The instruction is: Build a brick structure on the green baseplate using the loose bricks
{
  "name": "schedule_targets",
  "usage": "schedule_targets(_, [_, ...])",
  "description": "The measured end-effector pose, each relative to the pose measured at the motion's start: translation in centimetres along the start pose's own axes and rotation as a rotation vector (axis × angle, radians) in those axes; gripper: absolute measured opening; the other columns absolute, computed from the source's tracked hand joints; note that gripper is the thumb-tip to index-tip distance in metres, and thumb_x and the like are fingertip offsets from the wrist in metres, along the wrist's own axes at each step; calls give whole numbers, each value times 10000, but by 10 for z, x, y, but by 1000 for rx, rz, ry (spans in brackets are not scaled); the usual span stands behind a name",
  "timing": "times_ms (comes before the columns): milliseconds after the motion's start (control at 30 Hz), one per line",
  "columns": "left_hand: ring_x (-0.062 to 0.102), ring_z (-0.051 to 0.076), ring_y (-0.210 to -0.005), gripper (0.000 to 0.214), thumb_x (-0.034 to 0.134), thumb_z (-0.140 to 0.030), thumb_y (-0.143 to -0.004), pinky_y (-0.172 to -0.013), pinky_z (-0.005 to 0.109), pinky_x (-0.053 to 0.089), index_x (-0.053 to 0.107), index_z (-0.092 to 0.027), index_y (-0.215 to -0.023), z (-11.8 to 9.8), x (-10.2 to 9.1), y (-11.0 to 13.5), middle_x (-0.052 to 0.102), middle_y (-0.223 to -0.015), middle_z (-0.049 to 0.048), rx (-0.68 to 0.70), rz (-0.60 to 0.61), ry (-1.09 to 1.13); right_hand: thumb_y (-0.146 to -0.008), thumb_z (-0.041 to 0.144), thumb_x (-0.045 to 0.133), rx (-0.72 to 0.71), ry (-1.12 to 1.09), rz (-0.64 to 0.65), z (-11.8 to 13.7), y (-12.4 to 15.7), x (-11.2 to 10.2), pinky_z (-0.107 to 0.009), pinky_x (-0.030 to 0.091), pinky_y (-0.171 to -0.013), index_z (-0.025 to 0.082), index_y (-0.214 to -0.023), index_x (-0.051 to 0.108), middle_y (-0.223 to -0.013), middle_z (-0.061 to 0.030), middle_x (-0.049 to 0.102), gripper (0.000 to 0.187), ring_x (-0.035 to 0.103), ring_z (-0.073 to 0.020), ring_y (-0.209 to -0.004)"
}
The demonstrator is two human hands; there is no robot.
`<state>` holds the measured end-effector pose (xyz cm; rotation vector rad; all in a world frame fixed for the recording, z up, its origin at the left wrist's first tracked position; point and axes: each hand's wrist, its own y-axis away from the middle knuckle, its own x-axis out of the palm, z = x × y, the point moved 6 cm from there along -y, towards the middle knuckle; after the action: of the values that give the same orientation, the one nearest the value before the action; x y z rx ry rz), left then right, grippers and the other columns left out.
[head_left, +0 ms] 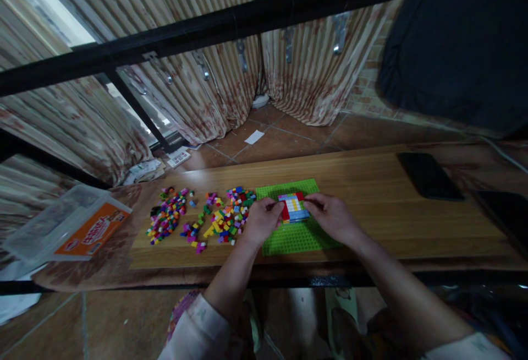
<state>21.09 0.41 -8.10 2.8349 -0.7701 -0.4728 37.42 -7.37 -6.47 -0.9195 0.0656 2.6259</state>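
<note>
A green studded baseplate (284, 244) lies on the wooden board. Over its middle is a flat build of toy bricks (294, 207) in red, white, yellow and blue. My left hand (264, 219) is closed, with thumb and fingers pinched at the build's left edge. At the upper right edge, next to red bricks, my right hand (332, 217) is closed in a similar pinch. The fingertips partly cover both sides of the build. Whether the build is fixed to the plate or held just above it, I cannot tell.
Left of the baseplate are loose colourful bricks (229, 217) and a further pile of bricks (167, 214). A clear plastic box (53, 217) with an orange label stands at far left. Dark phone-like slabs, one a black tablet (430, 175), lie right. A black bar (231, 24) crosses ahead.
</note>
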Motion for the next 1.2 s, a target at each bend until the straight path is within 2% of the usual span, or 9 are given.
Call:
schedule_targets(133, [465, 84, -375, 215, 542, -349, -835, -378, 205, 352, 541, -184, -698, 5, 2, 1, 506, -486, -58, 33, -38, -18, -838, 359, 531, 19, 15, -4, -1, 0, 4, -341, 491, -708, 185, -971, 694, -855, -80, 736, 272, 665, -218, -748])
schedule_targets(367, [483, 84, -374, 212, 522, -338, -850, -379, 208, 340, 530, -184, -704, -1, 4, 7, 515, -530, -51, 68, -79, -58, -862, 400, 488, 90, 52, 58, -5, 1, 9, -319, 474, -592, 149, -1049, 678, -769, -85, 715, 366, 656, -215, -628])
schedule_targets(533, [472, 84, -369, 273, 497, -388, -878, -383, 204, 344, 506, -184, -696, 3, 4, 8, 513, -513, -48, 78, -47, 13, -883, 420, 446, 98, 89, 95, -3, 2, 9, -320, 475, -594, 140, -1075, 672, -753, -86, 708, 408, 654, -217, -616])
schedule_targets(667, [488, 85, -396, 382, 460, -507, -891, -398, 201, 367, 513, -173, -714, 11, 3, 8, 542, -544, -29, 25, 2, 94, -886, 431, 433, 94, 98, 112, -4, 1, 8, -320, 473, -605, 133, -1068, 670, -756, -84, 708, 422, 650, -215, -623])
schedule_targets(733, [502, 82, -425, 389, 501, -526, -867, -415, 198, 396, 535, -161, -737, 13, 3, 9, 557, -583, -21, 3, 46, 113, -887, 445, 423, 86, 95, 122, -4, 1, 9, -321, 472, -606, 127, -1068, 667, -734, -81, 703, 440, 648, -218, -626])
schedule_targets(867, [494, 65, -456, 306, 661, -430, -777, -437, 187, 421, 570, -139, -755, 14, 5, 10, 552, -621, -30, 8, 121, 114, -891, 459, 407, 71, 105, 114, -4, 0, 8, -320, 466, -613, 139, -1047, 671, -698, -69, 690, 443, 647, -219, -637])
schedule_targets(967, [480, 51, -453, 270, 682, -377, -764, -437, 178, 417, 573, -130, -757, 13, 5, 9, 546, -623, -37, -2, 120, 158, -892, 453, 407, 78, 114, 110, -4, 0, 8, -318, 462, -607, 144, -1044, 670, -682, -64, 682, 433, 647, -218, -632])
schedule_targets(1200, [513, 57, -457, 238, 748, -281, -711, -459, 187, 448, 590, -118, -785, 12, 4, 9, 595, -626, -21, -161, 95, 272, -888, 421, 429, 97, 96, 96, -5, 1, 10, -318, 475, -618, 151, -1050, 671, -771, -84, 705, 397, 659, -216, -651])
